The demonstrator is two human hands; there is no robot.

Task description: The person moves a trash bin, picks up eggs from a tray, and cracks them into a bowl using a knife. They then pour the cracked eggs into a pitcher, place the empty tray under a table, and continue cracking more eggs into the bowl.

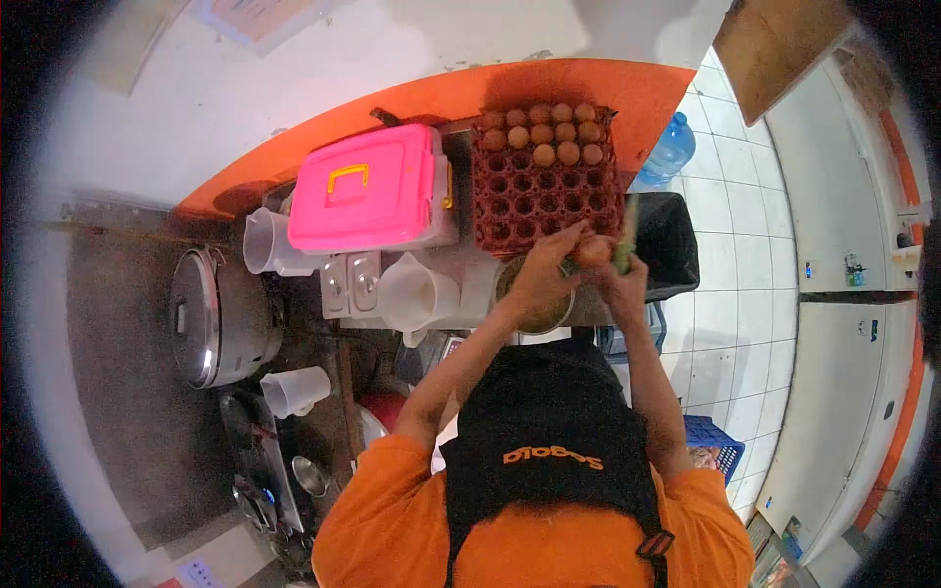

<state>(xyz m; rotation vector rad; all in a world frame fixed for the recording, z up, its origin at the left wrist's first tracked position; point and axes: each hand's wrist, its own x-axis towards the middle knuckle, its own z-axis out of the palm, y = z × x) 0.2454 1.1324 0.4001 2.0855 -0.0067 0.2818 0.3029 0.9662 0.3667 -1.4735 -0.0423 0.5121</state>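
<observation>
Over a round bowl (549, 316), my two hands meet in front of the egg tray. My left hand (547, 269) is closed around a brown egg (592, 251). In my right hand (623, 286) is a knife (625, 253) with a green handle, its thin blade pointing up and away from me, close beside the egg. My hands partly hide the bowl, so its contents are hard to make out. Just beyond stands a dark red egg tray (524, 204), with several brown eggs (542, 133) in its far rows and bare cups in its nearer rows.
Left of the tray are a pink lidded box (363, 191), white plastic jugs (420, 292) and small lidded metal containers (351, 284). A black bin (671, 245) stands at the right, with a blue water bottle (671, 152) behind it. A large cooker (221, 318) and stove (263, 470) are far left.
</observation>
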